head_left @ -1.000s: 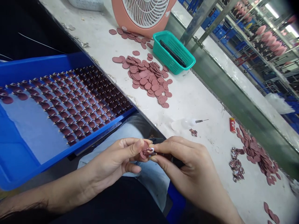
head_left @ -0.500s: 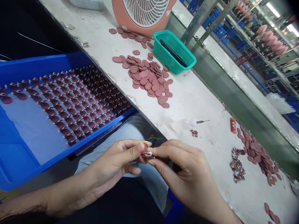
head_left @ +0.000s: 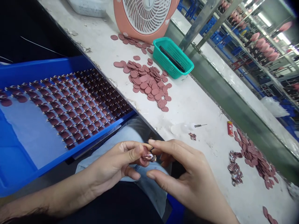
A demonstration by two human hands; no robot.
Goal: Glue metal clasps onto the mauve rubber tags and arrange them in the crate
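Observation:
Between the thumb and fingers of my left hand (head_left: 121,158) is a small reddish-brown disc piece (head_left: 146,155) with a shiny painted figure part on it. My right hand (head_left: 184,168) is just to the right of that piece, thumb and forefinger apart, with nothing seen between them. Beyond my hands on the table lie a white needle-tip bottle (head_left: 185,128) and one small painted part (head_left: 192,136). A blue tray (head_left: 49,158) at the left holds rows of similar assembled pieces (head_left: 77,110) on a pale sheet.
A large heap of reddish-brown discs (head_left: 149,82) lies on the white table (head_left: 193,102), near a green basket (head_left: 173,59) and a pink fan (head_left: 140,35). Rightward are a red-and-yellow packet (head_left: 230,128), painted parts (head_left: 235,169) and more discs (head_left: 257,157).
My right thumb and forefinger have let go of the disc piece and spread apart. My left hand keeps hold of it. The view has shifted slightly.

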